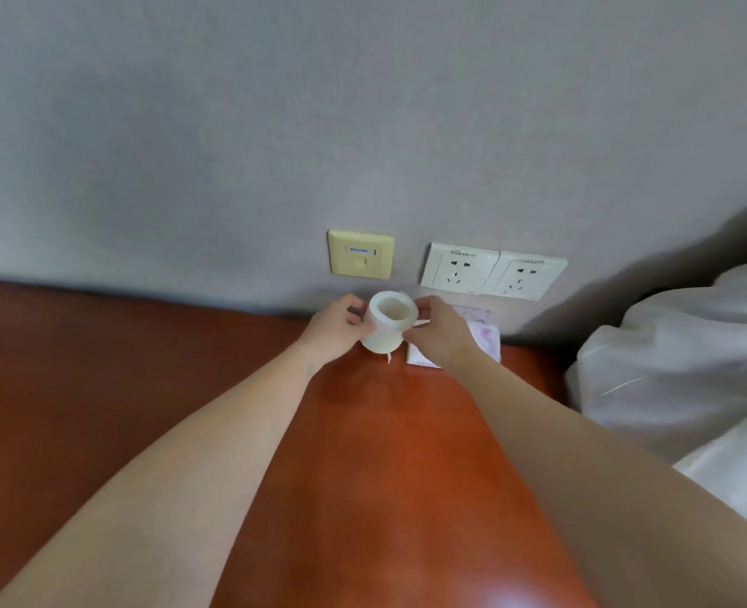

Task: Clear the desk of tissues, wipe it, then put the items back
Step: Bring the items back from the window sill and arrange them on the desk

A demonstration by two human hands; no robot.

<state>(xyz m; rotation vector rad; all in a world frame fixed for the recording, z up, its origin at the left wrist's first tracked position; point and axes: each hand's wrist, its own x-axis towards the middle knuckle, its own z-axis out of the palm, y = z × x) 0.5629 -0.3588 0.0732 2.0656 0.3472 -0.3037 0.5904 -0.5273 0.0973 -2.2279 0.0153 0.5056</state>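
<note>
A white roll of tissue paper [387, 322] stands at the far edge of the reddish-brown desk [143, 366], close to the wall. My left hand [336, 331] grips the roll's left side with curled fingers. My right hand [439, 333] holds its right side, fingers curled at the rim. A small loose end of paper hangs at the roll's base. A flat pack of tissues with pink print [488, 337] lies on the desk just right of the roll, partly hidden under my right hand.
On the grey wall behind the desk are a beige data socket [360, 255] and a white double power outlet [492, 271]. White bedding [678, 357] rises beside the desk's right edge.
</note>
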